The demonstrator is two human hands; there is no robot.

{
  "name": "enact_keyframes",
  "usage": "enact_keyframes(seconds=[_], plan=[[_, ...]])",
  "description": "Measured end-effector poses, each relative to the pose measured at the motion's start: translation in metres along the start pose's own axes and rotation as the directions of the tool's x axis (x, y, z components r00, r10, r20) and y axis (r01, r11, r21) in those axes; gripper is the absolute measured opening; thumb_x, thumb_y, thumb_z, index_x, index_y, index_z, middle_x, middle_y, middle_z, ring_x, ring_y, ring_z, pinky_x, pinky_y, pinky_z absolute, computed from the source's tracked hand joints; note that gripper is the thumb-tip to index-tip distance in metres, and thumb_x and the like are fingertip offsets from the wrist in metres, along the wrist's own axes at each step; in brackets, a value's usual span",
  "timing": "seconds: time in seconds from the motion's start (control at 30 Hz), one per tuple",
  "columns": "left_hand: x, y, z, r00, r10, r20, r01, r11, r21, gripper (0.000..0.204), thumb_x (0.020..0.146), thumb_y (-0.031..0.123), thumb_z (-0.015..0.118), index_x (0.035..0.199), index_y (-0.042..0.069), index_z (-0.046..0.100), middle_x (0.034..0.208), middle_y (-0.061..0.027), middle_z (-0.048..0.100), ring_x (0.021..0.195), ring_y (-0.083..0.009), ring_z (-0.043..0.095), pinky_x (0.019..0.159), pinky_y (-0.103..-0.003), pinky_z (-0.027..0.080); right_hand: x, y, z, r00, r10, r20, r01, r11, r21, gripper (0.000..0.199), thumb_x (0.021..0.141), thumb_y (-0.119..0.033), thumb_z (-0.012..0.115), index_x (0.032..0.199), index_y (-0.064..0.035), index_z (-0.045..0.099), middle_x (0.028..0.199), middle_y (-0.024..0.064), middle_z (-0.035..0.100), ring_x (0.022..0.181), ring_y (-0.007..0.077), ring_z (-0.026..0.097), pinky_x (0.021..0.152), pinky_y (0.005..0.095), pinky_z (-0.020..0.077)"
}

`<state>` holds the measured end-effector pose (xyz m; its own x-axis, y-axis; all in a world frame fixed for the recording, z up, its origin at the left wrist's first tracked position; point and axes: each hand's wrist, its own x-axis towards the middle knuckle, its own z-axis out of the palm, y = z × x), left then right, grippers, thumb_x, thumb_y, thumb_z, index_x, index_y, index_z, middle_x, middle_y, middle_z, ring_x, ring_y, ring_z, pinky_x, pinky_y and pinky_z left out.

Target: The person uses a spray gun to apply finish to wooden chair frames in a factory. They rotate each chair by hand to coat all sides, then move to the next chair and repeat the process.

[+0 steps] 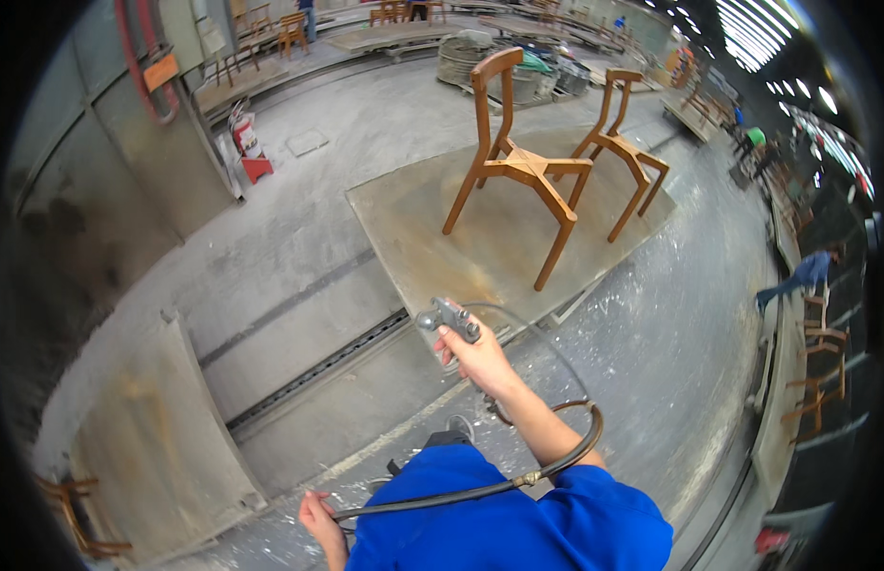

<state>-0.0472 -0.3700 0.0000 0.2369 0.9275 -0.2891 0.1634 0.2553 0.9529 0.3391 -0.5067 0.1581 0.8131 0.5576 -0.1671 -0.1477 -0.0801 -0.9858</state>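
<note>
My right hand (pixel 475 360) is wrapped round a grey metal spray gun (pixel 451 320), held out in front of me near the close edge of a flat board. A thin grey hose curves from the gun, and a thicker dark hose (pixel 442 500) with a brass fitting loops over my right forearm and across my blue shirt. That dark hose runs to my left hand (pixel 318 521), low at the left, whose fingers are curled on it. Beyond the gun, a brown wooden chair frame (pixel 530 164) without a seat stands upright on the board, a second chair frame (pixel 618 143) behind it.
The board (pixel 404 224) lies beside a floor track with a chain (pixel 318 366). Another board (pixel 142 447) carries a chair at lower left. A fire extinguisher (pixel 246 138) stands by the metal wall. Coiled material (pixel 466 59) lies behind the chairs. A person in blue (pixel 805 272) is at right.
</note>
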Motion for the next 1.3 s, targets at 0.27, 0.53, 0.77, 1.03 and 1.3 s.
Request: enact_keyframes(seconds=[0.27, 0.53, 0.77, 1.03, 1.3], plan=[[0.04, 0.047, 0.004, 0.972, -0.091, 0.216, 0.047, 0.979, 0.199, 0.043, 0.103, 0.043, 0.055, 0.09, 0.005, 0.07, 0.07, -0.0015, 0.058, 0.068, -0.013, 0.05, 0.059, -0.031, 0.039, 0.001, -0.019, -0.02, 0.872, -0.278, -0.403, 0.307, 0.952, 0.008, 0.054, 0.103, -0.019, 0.061, 0.154, -0.0146, 0.044, 0.107, 0.0053, 0.067, 0.091, 0.0115, 0.065, 0.079, 0.0269, 0.0533], [0.142, 0.059, 0.095, 0.927, -0.185, 0.325, 0.066, 0.936, 0.345, 0.04, 0.103, 0.042, 0.056, 0.087, 0.008, 0.067, 0.069, 0.0028, 0.054, 0.06, -0.0098, 0.046, 0.052, -0.028, 0.036, 0.052, -0.003, -0.077, 0.51, -0.601, -0.616, 0.677, 0.722, -0.143, 0.063, 0.099, -0.017, 0.067, 0.154, -0.0019, 0.039, 0.099, 0.0098, 0.068, 0.085, 0.0128, 0.065, 0.075, 0.0266, 0.0527], [0.215, 0.047, 0.148, 0.911, -0.334, 0.242, 0.158, 0.825, 0.542, 0.035, 0.105, 0.039, 0.055, 0.092, 0.009, 0.068, 0.077, 0.0048, 0.055, 0.071, -0.0071, 0.049, 0.06, -0.024, 0.038, 0.16, 0.065, -0.112, 0.362, -0.612, -0.703, 0.732, 0.653, -0.192, 0.065, 0.097, -0.022, 0.071, 0.152, -0.0009, 0.041, 0.099, 0.01, 0.07, 0.084, 0.0122, 0.066, 0.073, 0.0261, 0.0535], [0.282, 0.019, 0.184, 0.892, -0.435, 0.126, 0.247, 0.701, 0.669, 0.036, 0.104, 0.039, 0.056, 0.091, 0.008, 0.068, 0.075, 0.0038, 0.055, 0.068, -0.0079, 0.048, 0.058, -0.024, 0.038, 0.218, 0.17, -0.098, 0.563, -0.224, -0.795, 0.454, 0.888, 0.071, 0.065, 0.096, -0.016, 0.073, 0.15, 0.0027, 0.043, 0.102, 0.0099, 0.07, 0.089, 0.0125, 0.067, 0.078, 0.0278, 0.0548], [0.322, 0.014, 0.197, 0.883, -0.461, 0.087, 0.249, 0.619, 0.745, 0.037, 0.104, 0.04, 0.057, 0.09, 0.008, 0.068, 0.073, 0.0029, 0.055, 0.064, -0.0088, 0.048, 0.055, -0.025, 0.037, 0.262, 0.204, -0.096, 0.425, -0.44, -0.791, 0.53, 0.829, -0.177, 0.064, 0.095, -0.014, 0.074, 0.148, 0.0043, 0.044, 0.102, 0.0121, 0.071, 0.088, 0.0134, 0.069, 0.077, 0.0274, 0.0553]])
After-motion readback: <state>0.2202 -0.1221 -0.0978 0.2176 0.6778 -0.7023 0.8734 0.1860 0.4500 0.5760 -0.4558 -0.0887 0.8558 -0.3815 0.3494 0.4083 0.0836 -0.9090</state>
